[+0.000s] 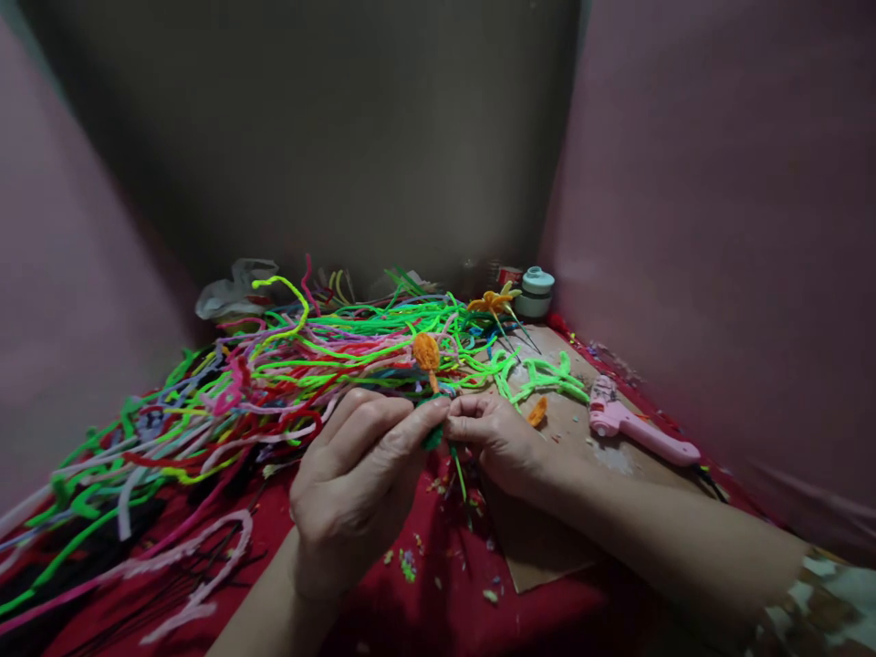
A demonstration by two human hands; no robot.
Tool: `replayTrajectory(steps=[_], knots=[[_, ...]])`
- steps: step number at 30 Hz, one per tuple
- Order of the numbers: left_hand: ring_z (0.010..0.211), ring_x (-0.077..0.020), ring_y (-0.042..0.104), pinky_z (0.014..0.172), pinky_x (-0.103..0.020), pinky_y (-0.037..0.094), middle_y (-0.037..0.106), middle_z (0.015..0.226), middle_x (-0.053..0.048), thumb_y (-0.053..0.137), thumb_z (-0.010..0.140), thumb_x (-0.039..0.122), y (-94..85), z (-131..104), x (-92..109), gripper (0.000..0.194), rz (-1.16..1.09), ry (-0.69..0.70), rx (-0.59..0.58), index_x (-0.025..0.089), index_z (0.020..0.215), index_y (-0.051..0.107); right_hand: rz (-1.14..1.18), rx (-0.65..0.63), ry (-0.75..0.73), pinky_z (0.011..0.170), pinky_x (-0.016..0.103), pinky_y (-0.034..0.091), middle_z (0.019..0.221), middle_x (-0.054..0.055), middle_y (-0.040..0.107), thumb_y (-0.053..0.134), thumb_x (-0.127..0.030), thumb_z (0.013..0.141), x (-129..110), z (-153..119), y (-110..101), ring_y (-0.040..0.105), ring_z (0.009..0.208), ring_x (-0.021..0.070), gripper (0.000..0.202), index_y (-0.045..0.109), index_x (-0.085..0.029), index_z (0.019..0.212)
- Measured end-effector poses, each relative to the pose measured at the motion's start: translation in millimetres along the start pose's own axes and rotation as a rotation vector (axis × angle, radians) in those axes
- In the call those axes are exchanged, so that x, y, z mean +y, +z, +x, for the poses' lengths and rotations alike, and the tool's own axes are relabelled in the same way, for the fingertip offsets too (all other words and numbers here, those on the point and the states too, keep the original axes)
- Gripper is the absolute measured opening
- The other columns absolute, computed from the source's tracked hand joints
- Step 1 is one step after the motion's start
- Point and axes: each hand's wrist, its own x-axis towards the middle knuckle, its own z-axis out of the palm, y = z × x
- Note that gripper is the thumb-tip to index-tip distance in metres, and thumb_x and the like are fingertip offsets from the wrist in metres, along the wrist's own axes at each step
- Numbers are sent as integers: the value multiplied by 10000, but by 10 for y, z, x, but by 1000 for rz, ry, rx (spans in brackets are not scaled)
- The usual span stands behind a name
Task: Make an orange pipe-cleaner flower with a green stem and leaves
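Observation:
My left hand [362,465] and my right hand [496,438] meet at mid-view, fingertips pinched together around the base of an orange pipe-cleaner petal [426,351]. The petal is a flat oval that points up, with a short orange tail running down into the grip. A dark green fuzzy piece [432,438] shows under my left fingers. Below my right fingertips a thin green stem [459,474] slants downward. The exact join is hidden by my fingers. A loose orange petal [537,412] lies beside my right hand on cardboard.
A big heap of colourful pipe cleaners [342,351] spreads across the left and back of the red cloth [411,602]. On the cardboard [547,557] lie light green bent pieces [540,374] and a pink glue gun [643,429]. Orange flowers [493,303] and a jar [536,292] stand behind.

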Motion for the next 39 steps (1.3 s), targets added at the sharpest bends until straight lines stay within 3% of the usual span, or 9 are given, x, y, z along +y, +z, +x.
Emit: replayTrajectory(steps=[7,11,14,19,24,26,28,32,39], knots=[[854,-201,545,762,-336,463,653,927,-117,534,788,-9,-35,-52,9,376,146,354,-235,14,1163,562,63,35,-26,477,216,252,503,-45,503,738,-243,561,-3,16,-11,362,458,60,207,557,-142,564],[792,-192,539,698,-336,462,651,871,-103,555,778,12,21,-61,7,373,99,364,-237,44,1149,571,26,76,-113,517,222,303,572,-28,543,735,-243,585,-30,57,-49,410,516,75,168,618,-137,641],[762,-153,551,682,-285,472,632,862,-56,564,754,-1,43,-53,12,432,-50,94,-157,158,1155,572,-58,111,-238,568,240,358,617,-13,596,728,-258,623,-53,112,-95,465,558,92,140,653,-153,678],[718,-87,551,620,-168,456,559,841,13,582,770,103,-49,32,-34,378,-366,-741,149,252,1117,565,-141,167,-384,612,260,417,629,-12,615,735,-281,635,-77,161,-141,511,581,107,136,663,-174,678],[527,-69,498,506,-173,430,529,665,53,659,706,213,-73,92,-256,258,-783,-1088,327,221,957,603,-311,178,-574,629,247,435,683,-16,612,674,-244,722,-48,152,-175,526,640,113,54,673,-192,737],[566,-95,543,532,-197,444,597,681,16,668,710,319,-51,85,-317,233,-846,-1187,214,177,893,642,-383,184,-618,640,250,440,694,-10,614,664,-246,740,-38,147,-182,532,655,119,57,677,-194,757],[607,-132,578,569,-232,457,646,692,-35,636,734,441,-34,80,-332,326,-869,-1249,-54,135,838,677,-428,186,-649,636,251,441,686,-8,604,665,-249,743,-38,141,-178,527,649,121,63,680,-193,766],[569,-163,587,584,-268,457,658,614,-88,584,724,588,-34,96,-279,511,-964,-1170,-517,94,660,698,-492,188,-750,617,246,441,675,-7,588,669,-231,741,-56,135,-162,523,635,120,42,676,-190,752],[433,-145,548,421,-229,379,643,534,-100,589,760,513,-1,64,-234,446,-1219,-1260,-719,81,715,687,-671,143,-915,646,253,449,704,7,618,638,-222,786,-48,161,-222,552,672,132,44,679,-209,796]])
